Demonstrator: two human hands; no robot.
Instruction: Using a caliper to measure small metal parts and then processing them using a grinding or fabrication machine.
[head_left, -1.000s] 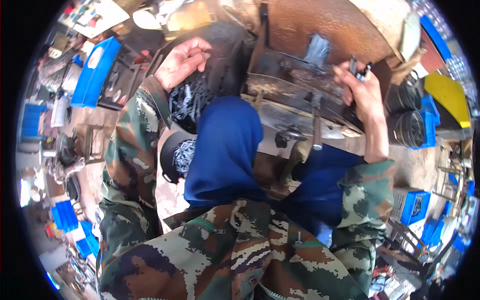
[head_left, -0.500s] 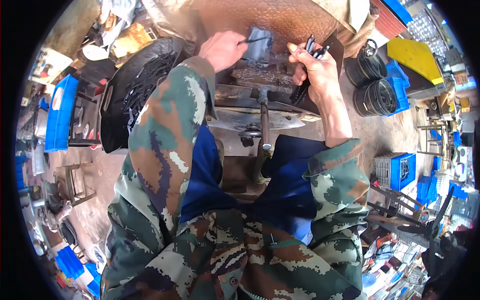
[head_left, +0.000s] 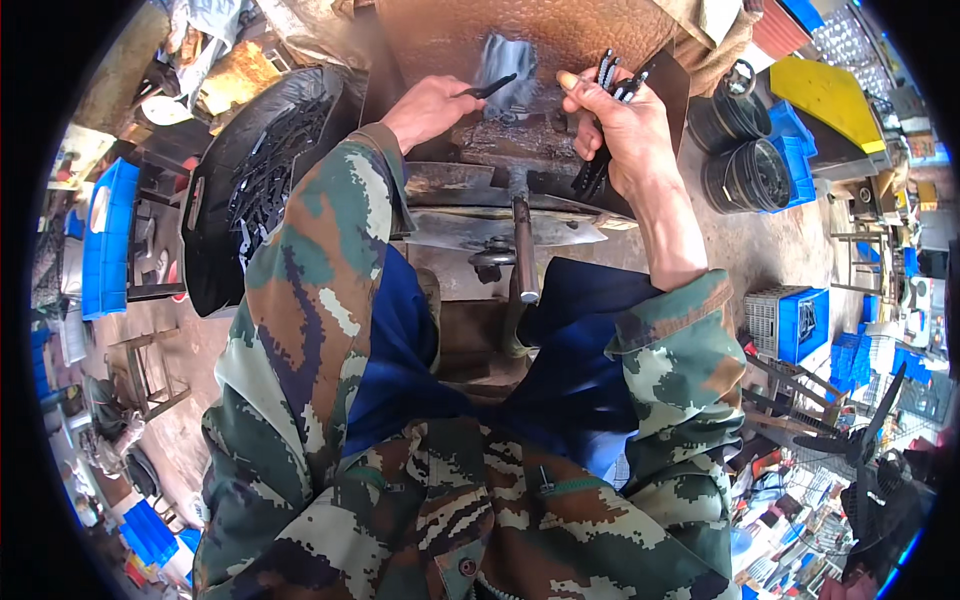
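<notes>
My left hand (head_left: 432, 108) pinches one end of a slim black piece (head_left: 492, 88), apparently metal. Its free tip points right, in front of a pale grey, blurred patch (head_left: 508, 62) that looks like a turning wheel set in a brown, rough-surfaced housing (head_left: 430, 32). My right hand (head_left: 628, 128) is closed round a bundle of similar dark, slim pieces (head_left: 592, 178). Their ends stick out above and below the fingers, some with toothed-looking edges. The thumb, its tip yellowish, lies over the bundle. Below the housing runs a dark, crusted ledge (head_left: 505, 143).
At left stands a black, lined bin (head_left: 205, 265) holding many dark slim pieces. A blue crate (head_left: 108, 240) is beyond it. On the right are two black buckets (head_left: 745, 180) and a yellow panel (head_left: 825, 110). A metal bar (head_left: 525, 250) juts toward me between my knees.
My left hand has shifted slightly left and nearer me, and more of its black piece shows. My right hand still grips the bundle. The whole view has moved a little.
</notes>
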